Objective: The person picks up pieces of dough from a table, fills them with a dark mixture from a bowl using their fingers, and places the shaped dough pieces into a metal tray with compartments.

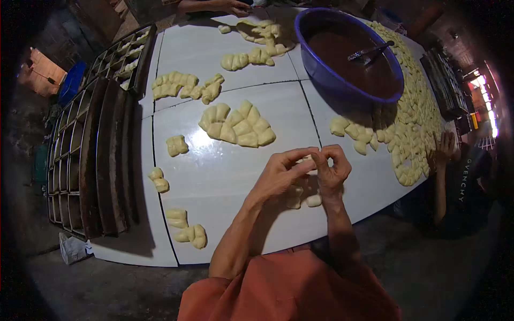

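Note:
Above the near part of the white table, my left hand and my right hand meet, fingers pinched together. A small pale dough piece shows between them, mostly covered by the fingers. Just below my hands, two more pieces lie on the table: a dough lump and a small white dough piece. Beyond my hands sits a cluster of joined, shaped dough pieces. To the left lie smaller groups of dough pieces, some near the table's left seam.
A purple basin of brown filling, with a dark-handled tool, stands at the far right. Many dough pieces spread beside it. Compartmented metal trays stack at left. Another person's hand reaches in at right, another hand at the far edge.

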Demonstrator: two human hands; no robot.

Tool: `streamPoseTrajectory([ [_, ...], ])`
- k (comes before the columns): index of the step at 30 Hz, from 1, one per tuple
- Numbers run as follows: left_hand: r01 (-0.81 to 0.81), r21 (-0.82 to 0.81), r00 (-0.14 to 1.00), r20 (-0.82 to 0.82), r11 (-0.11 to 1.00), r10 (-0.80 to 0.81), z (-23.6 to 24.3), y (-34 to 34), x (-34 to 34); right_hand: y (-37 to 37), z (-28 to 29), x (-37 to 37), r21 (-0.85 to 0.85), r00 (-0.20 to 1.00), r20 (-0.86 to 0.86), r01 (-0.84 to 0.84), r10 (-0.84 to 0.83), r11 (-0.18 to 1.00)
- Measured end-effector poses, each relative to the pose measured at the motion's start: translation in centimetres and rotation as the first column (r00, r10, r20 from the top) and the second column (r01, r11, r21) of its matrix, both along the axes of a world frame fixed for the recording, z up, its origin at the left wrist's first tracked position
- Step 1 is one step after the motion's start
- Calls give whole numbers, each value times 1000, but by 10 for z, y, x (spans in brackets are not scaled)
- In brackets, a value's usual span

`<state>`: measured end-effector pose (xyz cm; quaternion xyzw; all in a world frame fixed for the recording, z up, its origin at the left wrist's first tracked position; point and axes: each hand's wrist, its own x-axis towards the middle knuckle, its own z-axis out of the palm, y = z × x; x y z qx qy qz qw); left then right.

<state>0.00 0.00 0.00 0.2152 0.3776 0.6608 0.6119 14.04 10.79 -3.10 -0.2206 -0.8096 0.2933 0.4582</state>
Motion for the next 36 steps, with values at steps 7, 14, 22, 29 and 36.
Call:
streamPoseTrajectory([
  [7, -14, -205, 987, -157, 979, -18, -26, -4, 21, -28, 36, 37, -285, 976, 162, -95, 145, 954],
  [14, -92, -323, 899, -433, 942, -60, 1, -44, 17, -23, 3, 90, -771, 897, 319, 57, 307, 635],
  [22, -721, -258, 521, -813, 643, 259, -10, -204, -36, -67, 36, 38, -379, 865, 490, 94, 113, 921],
  [29, -906, -137, 221, -960, 400, 171, -51, -305, -23, -180, 14, -89, -389, 638, 387, -542, 666, 745],
  [36, -911, -198, 306, -912, 361, 272, -47, -304, -26, -245, -25, -177, -32, 653, 439, -675, 617, 737],
])
